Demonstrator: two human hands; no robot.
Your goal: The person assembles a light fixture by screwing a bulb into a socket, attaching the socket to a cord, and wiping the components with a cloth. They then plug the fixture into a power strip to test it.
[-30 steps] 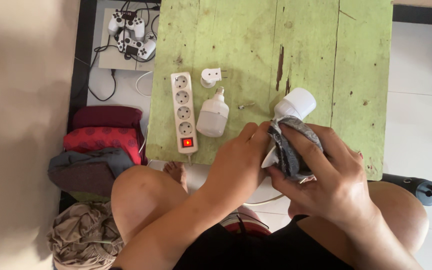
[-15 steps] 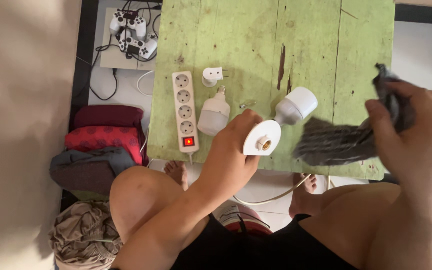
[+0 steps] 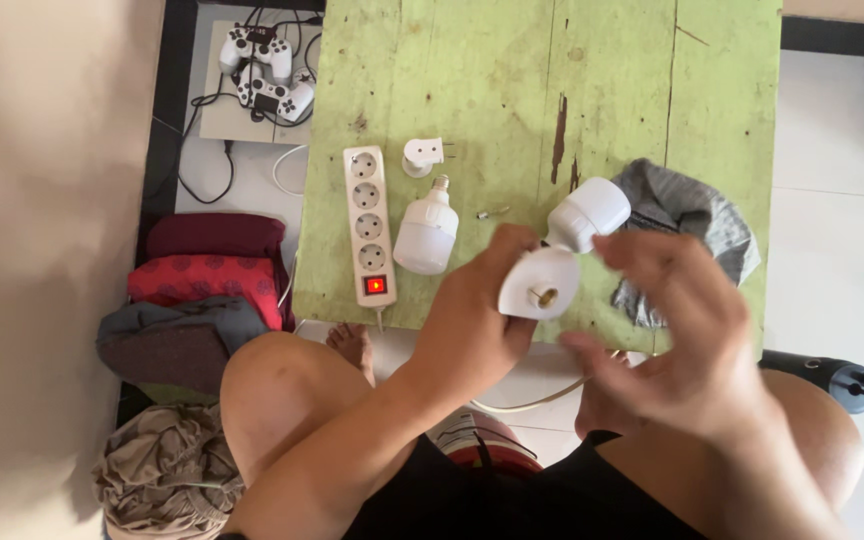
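My left hand (image 3: 477, 320) grips a white lamp socket fitting (image 3: 539, 284) with a brass contact in its middle, held over the near edge of the green wooden table (image 3: 512, 90). My right hand (image 3: 687, 340) hovers just right of it, fingers spread, blurred, holding nothing. A white bulb part (image 3: 589, 214) lies on the table right behind the fitting. A grey cloth (image 3: 687, 215) lies crumpled on the table to the right.
A white power strip (image 3: 368, 225) with a lit red switch, a white bulb (image 3: 426, 233), a small white plug adapter (image 3: 419, 156) and a small screw (image 3: 493, 212) lie on the table. Game controllers (image 3: 264, 70) and folded clothes (image 3: 207, 290) sit on the floor at left. A white cable (image 3: 522, 404) hangs below.
My right hand dropped the grey cloth on the table's right side and came back toward the fitting. The left hand keeps holding the fitting, now wiped and uncovered.
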